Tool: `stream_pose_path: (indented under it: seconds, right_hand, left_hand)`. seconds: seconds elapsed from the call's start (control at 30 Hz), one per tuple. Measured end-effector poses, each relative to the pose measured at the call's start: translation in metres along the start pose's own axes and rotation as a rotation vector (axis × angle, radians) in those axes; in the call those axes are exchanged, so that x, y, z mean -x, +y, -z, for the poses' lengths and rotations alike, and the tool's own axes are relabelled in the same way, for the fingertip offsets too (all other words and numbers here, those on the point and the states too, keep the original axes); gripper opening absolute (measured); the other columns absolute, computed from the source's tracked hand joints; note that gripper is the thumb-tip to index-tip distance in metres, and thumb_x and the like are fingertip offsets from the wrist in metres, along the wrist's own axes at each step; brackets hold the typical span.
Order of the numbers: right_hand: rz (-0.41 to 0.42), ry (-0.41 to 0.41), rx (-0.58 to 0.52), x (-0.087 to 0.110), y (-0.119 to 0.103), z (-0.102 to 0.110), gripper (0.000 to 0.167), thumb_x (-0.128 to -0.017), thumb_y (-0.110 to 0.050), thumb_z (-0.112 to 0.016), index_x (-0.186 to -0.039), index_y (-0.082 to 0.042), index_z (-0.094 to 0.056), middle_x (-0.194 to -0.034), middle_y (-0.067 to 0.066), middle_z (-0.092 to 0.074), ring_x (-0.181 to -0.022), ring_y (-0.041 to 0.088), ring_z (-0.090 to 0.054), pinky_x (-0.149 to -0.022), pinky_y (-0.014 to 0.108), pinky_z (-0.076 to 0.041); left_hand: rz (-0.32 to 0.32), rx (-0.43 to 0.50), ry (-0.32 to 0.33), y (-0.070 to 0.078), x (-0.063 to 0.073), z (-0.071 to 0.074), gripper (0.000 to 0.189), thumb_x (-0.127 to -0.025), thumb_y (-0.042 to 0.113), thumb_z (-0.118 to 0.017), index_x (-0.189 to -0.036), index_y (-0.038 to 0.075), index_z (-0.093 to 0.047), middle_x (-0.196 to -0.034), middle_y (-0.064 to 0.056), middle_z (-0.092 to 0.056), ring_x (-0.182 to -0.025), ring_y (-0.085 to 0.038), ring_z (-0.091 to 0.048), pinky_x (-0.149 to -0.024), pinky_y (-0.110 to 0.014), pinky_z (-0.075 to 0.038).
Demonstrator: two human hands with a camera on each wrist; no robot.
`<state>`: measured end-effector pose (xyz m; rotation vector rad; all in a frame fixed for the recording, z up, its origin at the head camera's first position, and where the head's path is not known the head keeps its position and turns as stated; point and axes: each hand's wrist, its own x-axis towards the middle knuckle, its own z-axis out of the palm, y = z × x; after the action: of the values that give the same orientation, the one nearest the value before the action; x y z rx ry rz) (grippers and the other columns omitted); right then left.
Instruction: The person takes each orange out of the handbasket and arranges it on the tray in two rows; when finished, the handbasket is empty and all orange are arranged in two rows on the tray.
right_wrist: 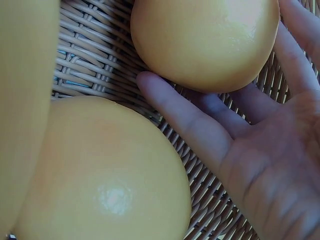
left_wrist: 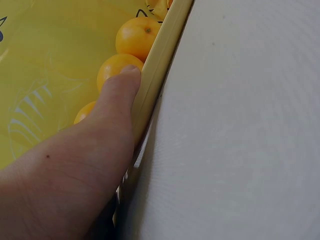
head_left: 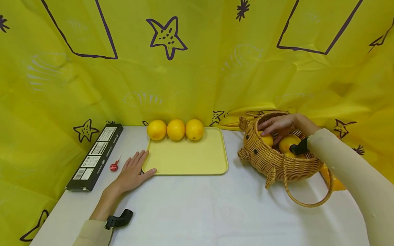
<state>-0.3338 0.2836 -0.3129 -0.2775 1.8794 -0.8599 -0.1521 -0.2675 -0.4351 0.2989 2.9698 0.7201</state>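
My left hand (head_left: 132,174) lies with straight, spread fingers at the left edge of a pale yellow tray (head_left: 187,159), its thumb over the front left corner. Three oranges stand in a row along the tray's back edge: a left one (head_left: 156,130), a middle one (head_left: 175,130) and a right one (head_left: 194,130). Inside a wicker basket (head_left: 264,162) with an animal face, my right hand (head_left: 281,124) holds an orange (right_wrist: 205,42), fingers curled round its side and underside. Another orange (right_wrist: 110,175) sits beside that hand in the basket.
A long black box (head_left: 95,157) with white labels lies at the left edge of the white table (head_left: 197,208). Between box and left hand is a red lollipop (head_left: 114,166). The basket's handle (head_left: 307,205) hangs toward the front. A yellow curtain (head_left: 197,78) hangs behind.
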Motion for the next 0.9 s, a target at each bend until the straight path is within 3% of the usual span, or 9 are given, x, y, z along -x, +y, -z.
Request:
stream_pose_path:
  seconds: [0.3, 0.5, 0.57, 0.8, 0.9]
  right_hand:
    - [0.008, -0.018, -0.025, -0.0005, 0.0031, 0.0006, 0.073, -0.101, -0.017, -0.051, -0.155, 0.002, -0.005, -0.159, 0.029, -0.01, -0.125, 0.023, -0.05, -0.098, 0.048, -0.052]
    - [0.006, -0.029, -0.026, -0.0014, 0.0043, -0.0003, 0.069, -0.101, -0.02, -0.05, -0.154, 0.001, -0.01, -0.147, 0.018, -0.04, -0.116, 0.02, -0.058, -0.095, 0.043, -0.053]
    - [0.0, -0.028, -0.026, -0.0021, 0.0041, -0.0006, 0.07, -0.101, -0.021, -0.05, -0.154, 0.001, -0.01, -0.144, 0.014, -0.044, -0.114, 0.019, -0.059, -0.094, 0.042, -0.054]
    - [0.0, -0.034, -0.044, -0.0056, 0.0017, -0.001, 0.076, -0.1, -0.023, -0.051, -0.154, 0.002, -0.003, -0.153, 0.028, -0.025, -0.115, 0.021, -0.058, -0.093, 0.046, -0.054]
    - [-0.004, -0.04, -0.045, -0.0066, 0.0012, -0.0005, 0.075, -0.101, -0.022, -0.051, -0.154, 0.002, -0.003, -0.152, 0.027, -0.027, -0.116, 0.022, -0.058, -0.093, 0.046, -0.054]
  left_hand:
    - [0.0, 0.002, -0.005, 0.0008, -0.0003, 0.0014, 0.089, -0.092, 0.057, -0.053, -0.156, 0.006, -0.015, -0.162, -0.022, -0.013, -0.15, -0.043, -0.008, -0.118, -0.062, -0.002]
    - [-0.003, 0.003, -0.008, 0.0019, -0.0007, 0.0005, 0.09, -0.092, 0.057, -0.052, -0.156, 0.006, -0.015, -0.162, -0.023, -0.012, -0.15, -0.043, -0.008, -0.118, -0.062, -0.002]
    - [-0.006, 0.007, -0.01, 0.0022, -0.001, 0.0001, 0.09, -0.092, 0.057, -0.052, -0.156, 0.006, -0.015, -0.162, -0.023, -0.012, -0.15, -0.043, -0.007, -0.118, -0.062, -0.002]
    - [-0.003, 0.003, -0.001, 0.0004, -0.0005, -0.0007, 0.089, -0.092, 0.057, -0.052, -0.156, 0.007, -0.015, -0.162, -0.022, -0.012, -0.15, -0.043, -0.008, -0.118, -0.062, -0.002]
    - [-0.006, -0.001, -0.001, -0.0006, 0.0001, -0.0012, 0.089, -0.093, 0.057, -0.051, -0.156, 0.007, -0.015, -0.162, -0.022, -0.012, -0.15, -0.043, -0.008, -0.118, -0.062, -0.003]
